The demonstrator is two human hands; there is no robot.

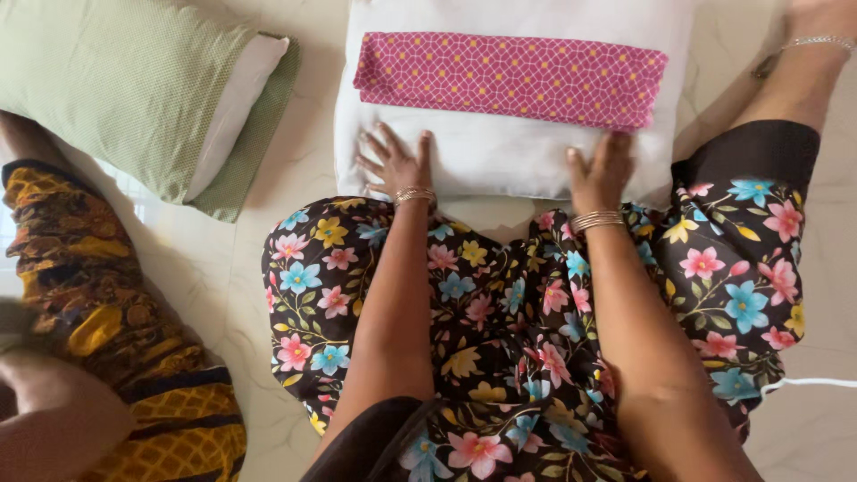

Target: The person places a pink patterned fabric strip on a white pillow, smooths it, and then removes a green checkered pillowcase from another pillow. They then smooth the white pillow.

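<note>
Here, seated on a pale marble floor [268, 259], you press both palms onto the near edge of a white pillow [500, 156] that lies flat just ahead of your knees. Your left hand [395, 165] rests with fingers [384, 143] spread wide and flat, gripping nothing; your right hand [600, 174] lies the same way, fingers together and extended, only pressing down. To do this well, keep both palms level and the pressure even, so the stuffing settles without bunching at one corner, and judge the near edge before shifting either hand. The pillow looks plump and smooth, its cover plain white with soft creases near your wrists. Across its far half lies a folded pink cloth [511, 78] with a yellow-dotted lattice print, long and flat, set square to the pillow. A green pillow [134, 89] sits well apart to your left, beside another person's patterned yellow garment [107, 295].
</note>
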